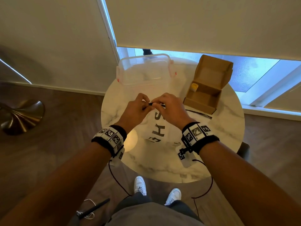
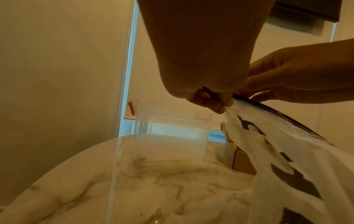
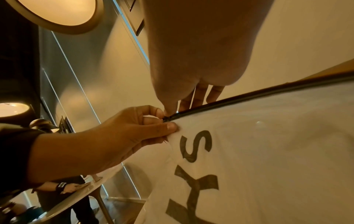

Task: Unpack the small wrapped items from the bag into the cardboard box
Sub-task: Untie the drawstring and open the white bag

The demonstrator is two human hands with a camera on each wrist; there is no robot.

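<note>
Both hands meet at the top edge of the bag, above the middle of the desk. Left hand: thumb and curled fingers pinch the white film at the bag's upper left corner, right at the end of the black zip strip. Right hand: thumb and fingertips pinch the same end of the strip from the other side, so that the two hands touch or nearly touch; whether a slider sits between them cannot be told.

Bag: translucent white plastic printed with large dark letters, held up by its top edge while its lower part lies on the desk toward the person. The black strip runs along the top edge away to the right. Its contents are not visible.

Cardboard box: brown, lid flap standing open, on the desk to the right of the hands and apart from the bag. One small yellow-and-white item sits in its near left corner.

Clear plastic container: lidless, with red-orange latches, standing beyond the hands at the far side of the desk, left of the box.

Desk: round, white marble pattern with grey veins. Below its near edge are the person's white shoes on a dark wood floor.
</note>
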